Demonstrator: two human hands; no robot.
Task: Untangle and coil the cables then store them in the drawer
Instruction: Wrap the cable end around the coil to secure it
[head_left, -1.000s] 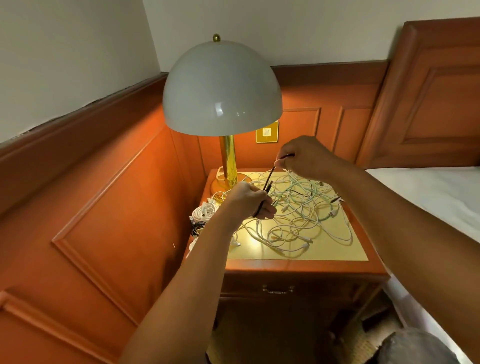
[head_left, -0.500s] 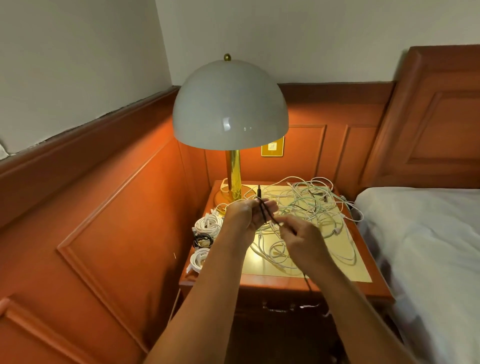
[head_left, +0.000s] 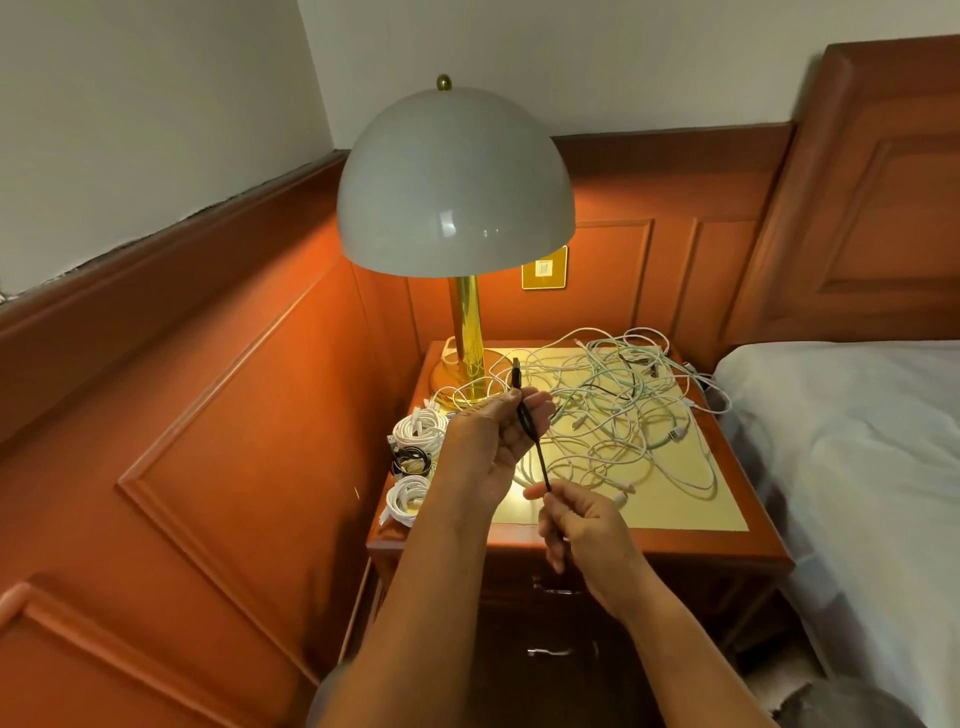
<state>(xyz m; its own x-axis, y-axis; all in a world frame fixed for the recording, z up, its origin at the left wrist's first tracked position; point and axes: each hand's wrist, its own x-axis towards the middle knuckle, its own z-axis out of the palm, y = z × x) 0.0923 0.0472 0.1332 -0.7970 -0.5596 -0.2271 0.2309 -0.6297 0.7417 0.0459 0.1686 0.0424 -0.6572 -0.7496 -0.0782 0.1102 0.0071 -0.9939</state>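
A thin black cable (head_left: 531, 439) runs between both hands above the nightstand's front left. My left hand (head_left: 493, 441) pinches it near its plug, which sticks up above the thumb. My right hand (head_left: 576, 519) grips the same cable lower down, near the front edge. A tangle of white and pale green cables (head_left: 618, 410) covers the nightstand top (head_left: 691, 509). Two white coils (head_left: 418, 427) and one black coil (head_left: 410, 460) lie at the left edge. The drawers (head_left: 550, 649) below are closed.
A lamp with a grey dome shade (head_left: 454, 182) and brass stem (head_left: 467, 332) stands at the back left of the nightstand. Wood panelling closes off the left and back. A bed (head_left: 852, 441) with a white sheet lies directly to the right.
My right hand came down from the back of the nightstand to the front edge, sliding along the black cable. My left hand turned palm up, and the view tilted down.
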